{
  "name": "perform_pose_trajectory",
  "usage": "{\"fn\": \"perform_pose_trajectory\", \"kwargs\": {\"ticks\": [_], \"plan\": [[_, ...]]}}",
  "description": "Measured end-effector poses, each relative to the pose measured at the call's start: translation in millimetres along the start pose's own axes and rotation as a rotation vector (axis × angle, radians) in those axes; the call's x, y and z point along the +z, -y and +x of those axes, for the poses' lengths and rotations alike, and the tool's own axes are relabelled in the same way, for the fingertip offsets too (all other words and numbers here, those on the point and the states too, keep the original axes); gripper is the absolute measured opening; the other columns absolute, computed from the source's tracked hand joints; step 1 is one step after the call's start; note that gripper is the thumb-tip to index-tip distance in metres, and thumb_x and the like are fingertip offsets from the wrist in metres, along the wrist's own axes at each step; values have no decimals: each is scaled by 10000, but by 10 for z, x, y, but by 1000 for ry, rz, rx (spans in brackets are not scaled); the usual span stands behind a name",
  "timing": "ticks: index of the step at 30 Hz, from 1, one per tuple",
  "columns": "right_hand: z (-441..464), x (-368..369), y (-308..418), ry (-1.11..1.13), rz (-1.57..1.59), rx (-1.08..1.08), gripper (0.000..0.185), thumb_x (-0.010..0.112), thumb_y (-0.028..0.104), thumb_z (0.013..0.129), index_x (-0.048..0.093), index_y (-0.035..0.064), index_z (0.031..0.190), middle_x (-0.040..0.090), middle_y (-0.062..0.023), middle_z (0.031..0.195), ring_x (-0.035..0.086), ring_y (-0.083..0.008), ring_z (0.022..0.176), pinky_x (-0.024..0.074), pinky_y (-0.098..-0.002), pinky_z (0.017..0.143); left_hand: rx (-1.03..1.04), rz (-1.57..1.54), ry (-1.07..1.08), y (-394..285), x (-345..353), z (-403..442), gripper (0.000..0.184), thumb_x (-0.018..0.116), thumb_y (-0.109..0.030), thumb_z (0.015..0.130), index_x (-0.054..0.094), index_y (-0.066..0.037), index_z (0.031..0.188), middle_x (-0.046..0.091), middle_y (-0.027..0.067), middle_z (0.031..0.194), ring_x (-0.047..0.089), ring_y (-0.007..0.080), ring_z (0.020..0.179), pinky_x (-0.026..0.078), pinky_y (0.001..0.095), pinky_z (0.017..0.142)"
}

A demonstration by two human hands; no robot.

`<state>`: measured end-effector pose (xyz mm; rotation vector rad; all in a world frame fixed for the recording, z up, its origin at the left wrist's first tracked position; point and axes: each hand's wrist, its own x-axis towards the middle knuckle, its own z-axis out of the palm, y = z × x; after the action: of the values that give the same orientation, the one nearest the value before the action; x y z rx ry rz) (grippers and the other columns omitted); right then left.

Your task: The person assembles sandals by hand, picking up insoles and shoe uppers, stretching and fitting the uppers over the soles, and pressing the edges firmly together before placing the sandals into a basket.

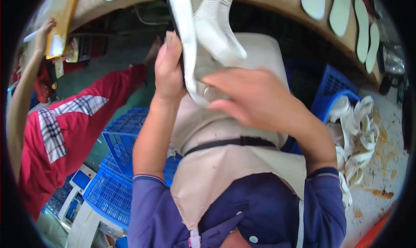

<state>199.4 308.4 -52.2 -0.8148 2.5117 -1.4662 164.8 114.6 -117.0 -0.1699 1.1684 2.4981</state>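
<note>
A white shoe (pixel 189 44) with an open upper and a dark edge along its left side is held up over my lap. My left hand (pixel 169 68) grips it from the left, with the thumb pointing up along the side. At the shoe's lower end, my right hand (pixel 251 96) reaches in from the right, smeared by motion. Its fingers are bent together near the inside of the rim, where something small and pale shows. I cannot make out what they pinch. The beige apron (pixel 225 161) lies beneath both hands.
A workbench (pixel 273 1) crosses the top, carrying several pale insoles (pixel 340 9). White shoe pieces (pixel 355 135) are heaped at right by a blue crate (pixel 331 89). Blue baskets (pixel 112 183) stand at left. Another person in red trousers (pixel 86 126) is close by on the left.
</note>
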Motion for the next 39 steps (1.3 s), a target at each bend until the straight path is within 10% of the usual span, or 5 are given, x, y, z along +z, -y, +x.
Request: {"fn": "perform_pose_trajectory", "kwargs": {"ticks": [3, 8, 22, 29, 39], "plan": [[50, -646, 63, -606, 197, 363, 226, 543, 86, 1011, 684, -26, 1149, 728, -113, 1007, 688, -145, 795, 556, -270, 714, -40, -90, 204, -102, -73, 96, 825, 426, -604, 1002, 282, 12, 1532, 447, 236, 1477, 492, 331, 1341, 365, 477, 1160], [321, -347, -452, -424, 300, 131, 309, 740, 84, 867, 705, 9, 1164, 726, -94, 1043, 697, -169, 908, 565, -286, 801, -247, -54, 287, 319, -174, 117, 728, 666, -361, 948, 366, 19, 1492, 468, 190, 1473, 446, 299, 1386, 361, 404, 1143], [342, 279, -576, -754, -458, -153, 167, 791, 66, 804, 764, 63, 969, 712, -53, 798, 665, -154, 710, 523, -271, 611, 1159, 1276, -182, 140, 79, 204, 258, 724, 59, 796, 709, 51, 1053, 730, 225, 990, 739, 333, 896, 590, 356, 763], [255, -454, -524, 46, 1063, 740, 186, 680, 178, 958, 714, -2, 927, 685, -18, 806, 619, -88, 698, 476, -217, 637, 53, 528, -70, -216, 248, -62, 255, 651, -157, 976, 699, 63, 1096, 717, 73, 968, 661, 142, 849, 518, 266, 820], [434, -137, -702, -183, 759, 644, 315, 681, 282, 971, 709, 9, 816, 661, -14, 718, 555, -61, 619, 437, -216, 584, -241, 118, 183, -175, -175, 253, 297, 535, -235, 1042, 672, 21, 1108, 723, 81, 1024, 677, 136, 895, 532, 304, 865]]}}
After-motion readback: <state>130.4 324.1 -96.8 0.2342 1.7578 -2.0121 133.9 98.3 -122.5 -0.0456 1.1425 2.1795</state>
